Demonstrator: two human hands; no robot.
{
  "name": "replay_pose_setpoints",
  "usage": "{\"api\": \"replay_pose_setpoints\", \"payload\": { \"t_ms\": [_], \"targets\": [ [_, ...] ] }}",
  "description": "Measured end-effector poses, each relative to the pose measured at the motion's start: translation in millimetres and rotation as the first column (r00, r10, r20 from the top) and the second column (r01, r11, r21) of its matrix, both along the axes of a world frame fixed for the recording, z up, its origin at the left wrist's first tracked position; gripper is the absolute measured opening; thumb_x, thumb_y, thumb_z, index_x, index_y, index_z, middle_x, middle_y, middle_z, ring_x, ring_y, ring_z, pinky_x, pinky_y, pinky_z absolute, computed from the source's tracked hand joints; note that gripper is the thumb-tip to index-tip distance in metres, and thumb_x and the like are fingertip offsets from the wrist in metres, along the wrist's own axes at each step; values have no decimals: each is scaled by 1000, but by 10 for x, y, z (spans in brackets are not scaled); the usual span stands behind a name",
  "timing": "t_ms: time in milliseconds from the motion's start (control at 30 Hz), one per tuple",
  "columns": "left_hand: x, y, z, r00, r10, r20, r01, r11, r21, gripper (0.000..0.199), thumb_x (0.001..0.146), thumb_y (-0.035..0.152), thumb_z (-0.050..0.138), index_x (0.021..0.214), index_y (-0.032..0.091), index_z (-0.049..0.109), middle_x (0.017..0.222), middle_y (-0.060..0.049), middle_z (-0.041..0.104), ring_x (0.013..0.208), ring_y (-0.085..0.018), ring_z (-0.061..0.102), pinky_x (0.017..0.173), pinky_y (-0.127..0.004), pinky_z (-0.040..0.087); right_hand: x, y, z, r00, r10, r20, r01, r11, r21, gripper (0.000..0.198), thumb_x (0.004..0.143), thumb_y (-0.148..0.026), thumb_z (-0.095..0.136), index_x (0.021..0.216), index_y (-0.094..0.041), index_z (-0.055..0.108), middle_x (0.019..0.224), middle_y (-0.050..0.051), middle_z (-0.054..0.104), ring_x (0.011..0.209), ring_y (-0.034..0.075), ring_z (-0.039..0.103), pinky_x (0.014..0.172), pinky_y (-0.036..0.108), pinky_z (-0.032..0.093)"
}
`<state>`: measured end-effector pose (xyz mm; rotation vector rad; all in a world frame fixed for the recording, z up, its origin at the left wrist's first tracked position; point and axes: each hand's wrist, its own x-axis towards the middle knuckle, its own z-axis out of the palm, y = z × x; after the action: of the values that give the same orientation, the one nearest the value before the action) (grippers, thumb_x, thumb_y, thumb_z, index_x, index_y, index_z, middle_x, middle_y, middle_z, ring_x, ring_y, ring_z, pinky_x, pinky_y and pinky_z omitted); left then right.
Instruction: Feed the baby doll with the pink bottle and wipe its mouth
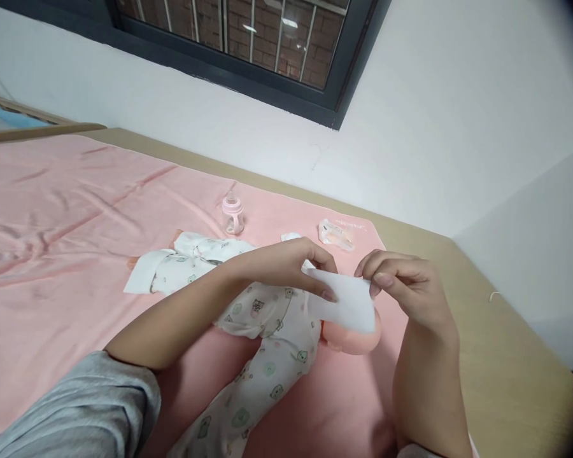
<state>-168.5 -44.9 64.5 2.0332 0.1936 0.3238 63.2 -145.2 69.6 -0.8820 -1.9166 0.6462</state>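
A white wipe or tissue is stretched between my two hands above the head of a baby doll. My left hand grips its left end, thumb in front and fingers behind. At its upper right corner, my right hand pinches the sheet between thumb and fingertips. The doll lies on its back in a white outfit printed with small animals, its legs toward the left. Its face is hidden behind the sheet, and my left forearm covers part of its body.
A pink blanket covers much of the wooden table. Beyond the doll stand a pink-capped baby bottle and a small clear plastic packet. A white wall with a dark-framed window rises behind the table.
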Motion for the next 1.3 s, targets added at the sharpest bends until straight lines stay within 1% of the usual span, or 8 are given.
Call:
{"api": "replay_pose_setpoints", "payload": {
  "t_ms": [133,333,533,700,800,900,1000,1300],
  "targets": [
    [11,-25,-12,995,-5,104,-3,997,81,14,81,31,75,82,17,70,86,-1,65,79,-12,58,73,-25,48,-20,34,-15,995,-94,46,96,995,-40,27,92,-32,61,69,-26,72,72,3,67,76,18,66,69,33,55],
    [82,-110,-60,909,48,413,-137,972,189,9,78,24,78,78,21,70,121,-7,62,110,-20,58,93,-33,49,-86,73,-50,991,-95,98,106,988,-110,22,92,-39,60,81,-30,78,86,4,72,85,20,67,78,37,56],
    [107,-121,-76,827,169,537,-230,972,49,8,82,25,75,83,21,68,98,-4,71,103,-18,62,101,-38,46,-33,134,-65,992,-95,80,104,987,-126,17,90,-40,63,96,-31,77,101,4,72,99,22,66,89,38,55],
    [131,-83,-85,911,227,343,-215,974,-76,14,83,29,72,84,16,66,86,-2,67,82,-14,62,74,-27,50,342,516,-391,941,-306,-146,279,943,-180,20,88,-42,64,85,-26,75,93,4,72,92,18,67,89,36,54],
    [181,-83,-135,964,206,168,-214,977,27,16,83,31,70,83,16,67,82,1,66,73,-11,58,64,-23,44,665,815,-834,861,-442,-250,350,874,-338,21,80,-44,70,82,-23,74,91,4,73,85,16,67,88,34,54],
    [230,-104,-198,987,156,29,-158,971,181,8,82,24,68,87,18,69,83,3,69,71,-11,57,62,-23,41,903,992,-1286,756,-593,-276,393,749,-533,28,67,-47,78,76,-21,72,81,4,73,79,17,67,84,34,55],
    [263,-136,-248,992,122,-17,-113,958,263,8,83,19,65,90,18,69,87,3,70,75,-12,61,65,-23,41,993,1035,-1573,737,-636,-230,381,672,-636,30,64,-48,79,75,-21,72,84,6,75,82,19,69,89,36,55],
    [339,-158,-419,992,129,7,-124,933,337,10,83,14,63,87,20,70,88,2,71,83,-15,65,72,-26,43,950,1080,-1716,827,-547,-125,395,726,-563,31,69,-49,75,80,-20,73,93,5,75,91,18,67,99,37,49]
  ]
}}
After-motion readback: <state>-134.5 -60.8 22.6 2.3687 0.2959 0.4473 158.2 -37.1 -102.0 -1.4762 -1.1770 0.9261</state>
